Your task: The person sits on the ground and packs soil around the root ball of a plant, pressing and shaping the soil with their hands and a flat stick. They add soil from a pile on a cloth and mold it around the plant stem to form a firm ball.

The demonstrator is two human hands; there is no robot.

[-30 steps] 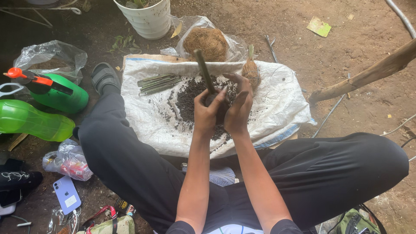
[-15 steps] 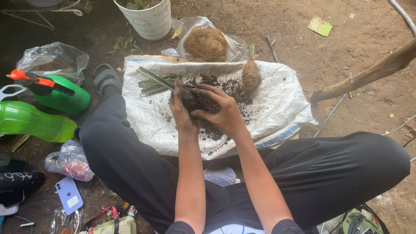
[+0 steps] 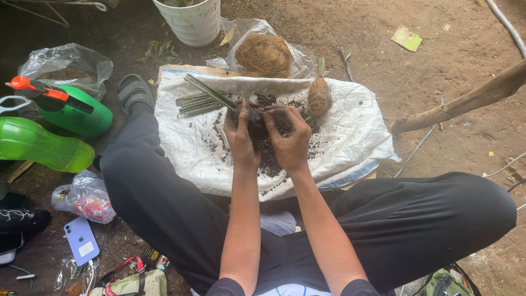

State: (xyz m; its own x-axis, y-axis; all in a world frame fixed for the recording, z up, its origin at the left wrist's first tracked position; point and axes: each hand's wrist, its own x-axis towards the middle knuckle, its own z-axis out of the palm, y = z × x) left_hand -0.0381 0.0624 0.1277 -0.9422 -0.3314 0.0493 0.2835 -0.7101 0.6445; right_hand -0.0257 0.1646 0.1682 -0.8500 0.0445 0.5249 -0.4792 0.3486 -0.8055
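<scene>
Both hands meet over a white woven sack (image 3: 350,148) spread on the dirt ground in front of the seated person's crossed legs. The left hand (image 3: 241,137) and the right hand (image 3: 289,140) are clenched together around a dark clump of soil (image 3: 256,127) packed about the lower end of a green stem cutting (image 3: 211,92). The cutting is a long, thin stick; its long axis runs diagonally, with the free end pointing up and to the left, away from the person, and the other end buried in the clump between the fingers. More loose soil (image 3: 268,159) lies scattered on the sack just below the hands.

A bundle of similar green stems (image 3: 194,104) lies flat on the sack just left of the hands, roughly crosswise. A small coconut-fibre wrapped ball (image 3: 319,96) with a short stem sticking up sits near the right hand. Further off, a larger wad of coconut fibre (image 3: 264,55) rests in a clear plastic bag beside a white pot (image 3: 189,22). A green spray bottle (image 3: 71,107) lies well apart to the left.
</scene>
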